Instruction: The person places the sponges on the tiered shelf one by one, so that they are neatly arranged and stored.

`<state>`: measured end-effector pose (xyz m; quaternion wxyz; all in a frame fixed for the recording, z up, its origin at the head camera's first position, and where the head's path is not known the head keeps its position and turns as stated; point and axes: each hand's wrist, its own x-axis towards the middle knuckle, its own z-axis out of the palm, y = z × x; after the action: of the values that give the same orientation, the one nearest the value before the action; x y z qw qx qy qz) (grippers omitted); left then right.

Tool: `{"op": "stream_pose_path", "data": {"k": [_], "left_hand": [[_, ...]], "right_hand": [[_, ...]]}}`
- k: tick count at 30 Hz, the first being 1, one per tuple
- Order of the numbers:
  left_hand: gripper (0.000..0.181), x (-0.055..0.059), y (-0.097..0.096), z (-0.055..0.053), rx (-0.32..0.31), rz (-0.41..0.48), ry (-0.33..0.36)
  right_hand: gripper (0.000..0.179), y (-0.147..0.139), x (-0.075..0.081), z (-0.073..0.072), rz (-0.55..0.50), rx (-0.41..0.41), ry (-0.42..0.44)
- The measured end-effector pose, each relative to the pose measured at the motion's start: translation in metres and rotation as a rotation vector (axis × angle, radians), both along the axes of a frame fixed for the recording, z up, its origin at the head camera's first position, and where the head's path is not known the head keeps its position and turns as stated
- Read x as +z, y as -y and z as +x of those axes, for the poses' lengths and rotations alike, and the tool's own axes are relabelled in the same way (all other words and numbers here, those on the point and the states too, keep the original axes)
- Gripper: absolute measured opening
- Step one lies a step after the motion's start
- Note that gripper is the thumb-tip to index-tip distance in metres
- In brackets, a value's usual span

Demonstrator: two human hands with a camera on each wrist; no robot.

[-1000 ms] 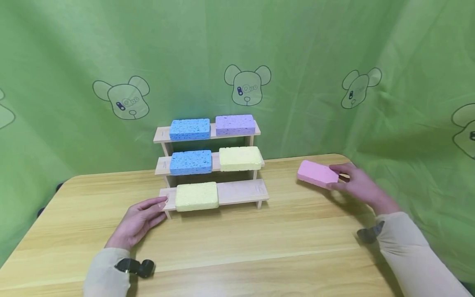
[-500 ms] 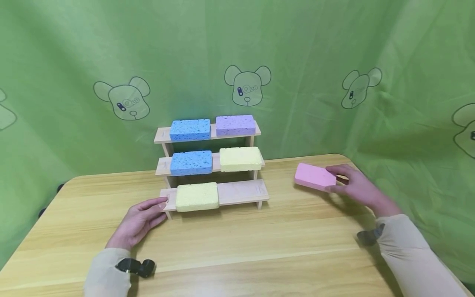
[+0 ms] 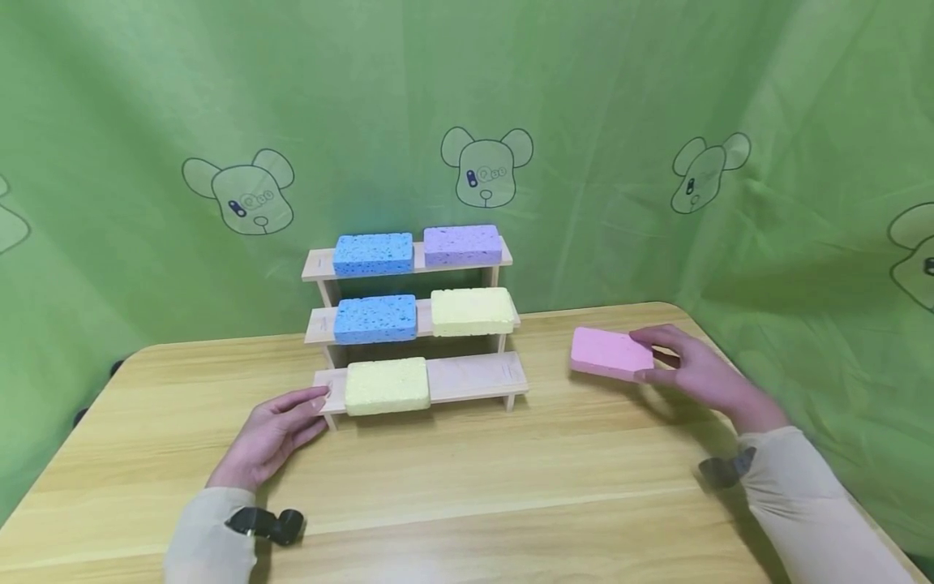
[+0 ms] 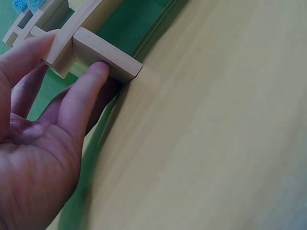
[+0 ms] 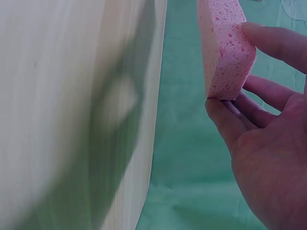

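Observation:
My right hand [image 3: 696, 369] pinches one end of a pink sponge [image 3: 609, 354] above the right part of the table. In the right wrist view the sponge's porous end [image 5: 228, 52] sits between thumb and fingers. My left hand [image 3: 273, 434] grips the left end of the lowest step of a three-step wooden display rack [image 3: 477, 378]. The left wrist view has the thumb against the step's leg [image 4: 108, 55]. A pale yellow sponge [image 3: 387, 387] lies on that step's left half; its right half is bare wood.
On the middle step lie a blue sponge [image 3: 375, 319] and a pale yellow sponge [image 3: 472, 311]. The top step bears a blue sponge [image 3: 374, 255] and a purple sponge [image 3: 463, 245]. Green curtain [image 3: 584, 97] hangs right behind the wooden table [image 3: 467, 503].
My right hand has carried the pink sponge a little to the left and nearer to me, levelling it slightly. My left hand and the rack stay where they were.

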<state>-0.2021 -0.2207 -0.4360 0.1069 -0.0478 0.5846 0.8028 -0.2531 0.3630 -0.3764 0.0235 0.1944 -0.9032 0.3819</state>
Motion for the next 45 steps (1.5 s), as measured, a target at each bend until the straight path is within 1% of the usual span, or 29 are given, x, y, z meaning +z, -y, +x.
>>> {"op": "stream_pose_path", "data": {"k": [8, 20, 25, 32, 39, 45], "left_hand": [[0.02, -0.002, 0.0, 0.001, -0.008, 0.0, 0.001], [0.018, 0.0, 0.0, 0.0, -0.002, -0.009, -0.003], [0.018, 0.0, 0.001, 0.001, -0.005, -0.01, -0.011], [0.018, 0.002, 0.001, 0.001, -0.013, 0.0, -0.016], [0.02, 0.001, 0.001, 0.0, -0.024, 0.002, -0.025], [0.018, 0.001, 0.001, 0.001, -0.01, -0.001, -0.011]], "right_hand": [[0.061, 0.003, -0.002, 0.001, 0.052, -0.004, -0.006], [0.06, 0.009, 0.001, 0.006, -0.019, 0.027, 0.015], [0.059, 0.01, 0.002, 0.006, -0.009, 0.032, 0.006], [0.058, 0.015, 0.002, 0.008, -0.014, 0.059, -0.019], [0.057, 0.023, 0.007, 0.013, -0.028, 0.085, -0.01], [0.058, 0.031, 0.01, 0.018, -0.048, 0.115, 0.0]]}}
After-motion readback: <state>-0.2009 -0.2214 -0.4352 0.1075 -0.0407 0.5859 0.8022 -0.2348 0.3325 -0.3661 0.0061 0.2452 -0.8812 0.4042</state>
